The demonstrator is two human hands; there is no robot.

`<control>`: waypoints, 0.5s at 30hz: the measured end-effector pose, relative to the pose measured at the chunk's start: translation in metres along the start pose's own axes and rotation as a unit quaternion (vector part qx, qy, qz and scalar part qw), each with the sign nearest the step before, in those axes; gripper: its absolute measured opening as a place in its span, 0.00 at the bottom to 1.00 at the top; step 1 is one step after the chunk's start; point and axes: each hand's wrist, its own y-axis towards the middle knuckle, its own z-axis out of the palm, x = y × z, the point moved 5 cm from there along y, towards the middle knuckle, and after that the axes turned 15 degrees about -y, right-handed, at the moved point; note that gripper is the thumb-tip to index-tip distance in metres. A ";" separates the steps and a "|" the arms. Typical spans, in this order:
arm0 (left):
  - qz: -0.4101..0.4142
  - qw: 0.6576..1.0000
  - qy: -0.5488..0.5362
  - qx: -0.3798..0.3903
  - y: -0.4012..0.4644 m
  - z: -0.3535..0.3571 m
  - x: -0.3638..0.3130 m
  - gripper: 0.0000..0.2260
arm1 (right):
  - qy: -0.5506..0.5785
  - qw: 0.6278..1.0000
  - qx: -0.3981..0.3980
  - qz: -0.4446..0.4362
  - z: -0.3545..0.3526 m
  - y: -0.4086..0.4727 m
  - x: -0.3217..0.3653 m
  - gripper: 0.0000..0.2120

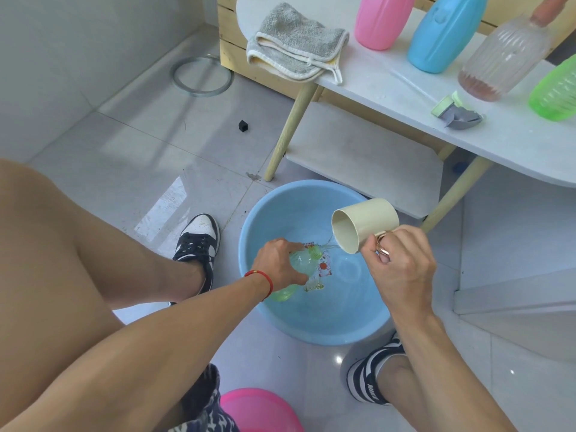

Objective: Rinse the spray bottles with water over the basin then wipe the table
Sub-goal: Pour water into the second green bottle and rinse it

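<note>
My left hand (279,265) grips a clear green bottle (300,265) with no spray head, held tilted over the blue basin (311,332) on the floor. My right hand (402,263) holds a cream cup (363,224) by its handle, tipped toward the bottle's neck, and a thin stream of water runs from its rim. On the white table (514,141) stand a pink bottle (381,20), a blue bottle (444,32), a clear ribbed bottle (503,59) and another green bottle (556,90). A loose spray head (458,112) lies on the table.
A folded grey cloth (299,43) lies at the table's left end. The table has a lower shelf (367,160) and wooden legs close behind the basin. A pink basin (261,411) sits near my knees. My two feet flank the blue basin. A glass ring (202,76) lies on the floor.
</note>
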 end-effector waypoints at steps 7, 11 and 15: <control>0.002 1.000 -0.004 0.005 0.000 0.001 -0.002 0.33 | -0.013 0.998 -0.013 -0.063 -0.004 0.002 0.006 0.16; 0.005 1.000 -0.003 0.009 0.000 0.002 -0.004 0.34 | -0.038 0.994 -0.018 -0.105 -0.006 0.002 0.012 0.15; 0.002 1.000 -0.005 0.012 0.002 0.004 -0.003 0.34 | -0.036 0.990 -0.029 -0.133 -0.006 0.001 0.015 0.15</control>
